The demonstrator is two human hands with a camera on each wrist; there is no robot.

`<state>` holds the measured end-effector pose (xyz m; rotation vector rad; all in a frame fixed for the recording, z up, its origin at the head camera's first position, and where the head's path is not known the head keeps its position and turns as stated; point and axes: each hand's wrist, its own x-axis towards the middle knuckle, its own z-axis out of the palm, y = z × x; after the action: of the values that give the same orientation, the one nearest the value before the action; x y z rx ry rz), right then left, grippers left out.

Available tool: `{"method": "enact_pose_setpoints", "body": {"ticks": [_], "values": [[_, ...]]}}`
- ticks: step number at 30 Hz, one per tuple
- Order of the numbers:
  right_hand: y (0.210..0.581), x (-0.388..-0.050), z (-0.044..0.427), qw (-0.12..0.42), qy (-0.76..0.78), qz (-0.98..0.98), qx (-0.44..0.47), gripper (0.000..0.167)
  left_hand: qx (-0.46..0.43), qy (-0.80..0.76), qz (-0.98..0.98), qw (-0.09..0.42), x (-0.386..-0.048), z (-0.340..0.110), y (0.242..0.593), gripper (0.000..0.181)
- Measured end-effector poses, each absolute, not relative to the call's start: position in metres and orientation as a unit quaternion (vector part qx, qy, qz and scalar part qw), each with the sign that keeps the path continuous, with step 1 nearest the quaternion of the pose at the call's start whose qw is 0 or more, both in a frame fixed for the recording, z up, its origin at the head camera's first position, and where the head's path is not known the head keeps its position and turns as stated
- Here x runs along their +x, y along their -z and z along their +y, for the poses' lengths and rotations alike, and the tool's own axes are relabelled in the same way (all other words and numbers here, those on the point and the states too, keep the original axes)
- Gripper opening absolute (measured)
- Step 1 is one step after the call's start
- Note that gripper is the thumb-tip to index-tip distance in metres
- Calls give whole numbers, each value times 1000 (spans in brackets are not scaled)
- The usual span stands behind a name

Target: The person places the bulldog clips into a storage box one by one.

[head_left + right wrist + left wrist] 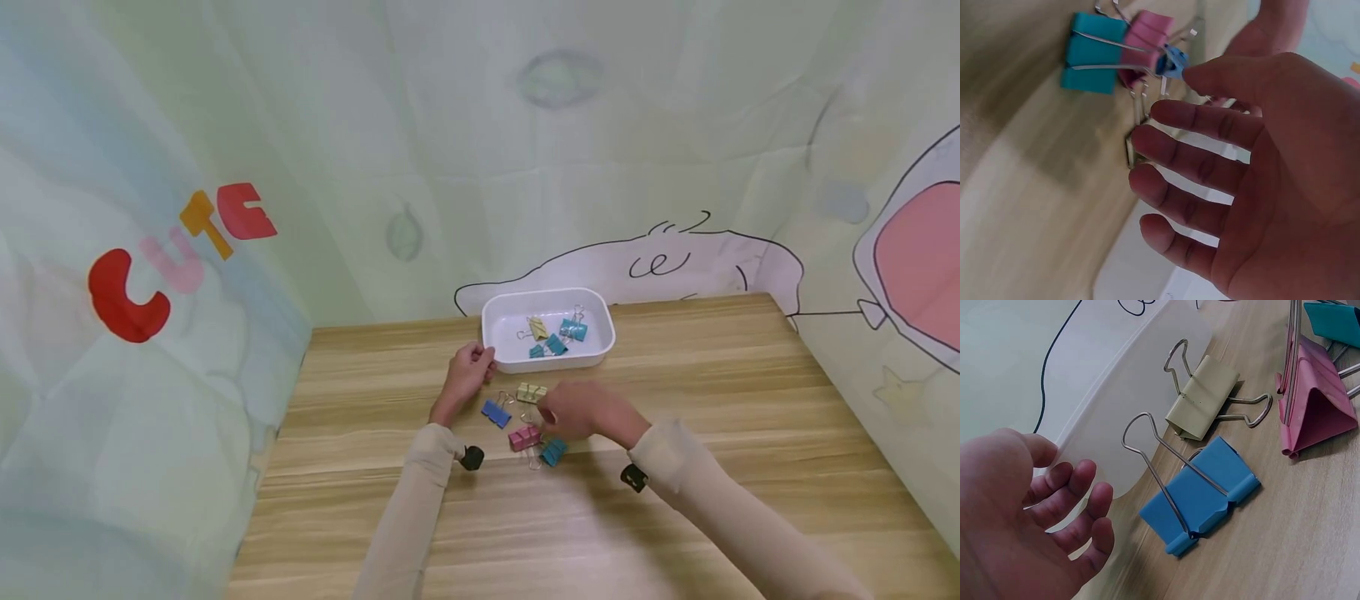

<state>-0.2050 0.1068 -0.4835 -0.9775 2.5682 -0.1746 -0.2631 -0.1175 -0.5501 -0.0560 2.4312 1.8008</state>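
Note:
My left hand (465, 379) pinches the near left corner of a white tray (555, 364) between thumb and curled fingers. Just beside it on the table lies a blue binder clip (1204, 490), and a pale yellow binder clip (1204, 397) sits close to the tray wall. My right hand (588, 410) hovers over the clips with fingers spread and loosely bent, holding nothing in the right wrist view. Below its fingertips are the pink binder clip (524, 438) and a teal binder clip (1092, 53). The right hand partly covers the yellow clip in the head view.
Inside the tray lie a yellow binder clip (537, 329) and several teal ones, including a teal binder clip (573, 330) at the right. The wooden table (360, 492) ends at a printed curtain (360, 167) behind the tray and along both sides.

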Motion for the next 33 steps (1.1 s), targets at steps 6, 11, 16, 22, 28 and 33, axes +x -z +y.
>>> {"method": "enact_pose_setpoints", "body": {"ticks": [6, 11, 16, 22, 28, 33], "values": [[495, -196, 104, 203, 54, 915, -346, 21, -24, -598, 799, 61, -263, -119, 549, 22], [502, -188, 103, 206, 78, 912, -346, 19, -22, -597, 800, 61, -264, -119, 549, 23], [507, -183, 103, 217, 99, 913, -332, 14, -24, -591, 804, 61, -264, -118, 549, 23], [505, -178, 113, 215, 104, 915, -326, 26, -27, -593, 802, 61, -264, -117, 550, 22], [498, -181, 124, 209, 109, 915, -328, 31, -25, -592, 803, 61, -263, -117, 548, 22], [488, -193, 132, 191, 108, 915, -340, 30, -25, -591, 804, 61, -263, -117, 548, 22]]}}
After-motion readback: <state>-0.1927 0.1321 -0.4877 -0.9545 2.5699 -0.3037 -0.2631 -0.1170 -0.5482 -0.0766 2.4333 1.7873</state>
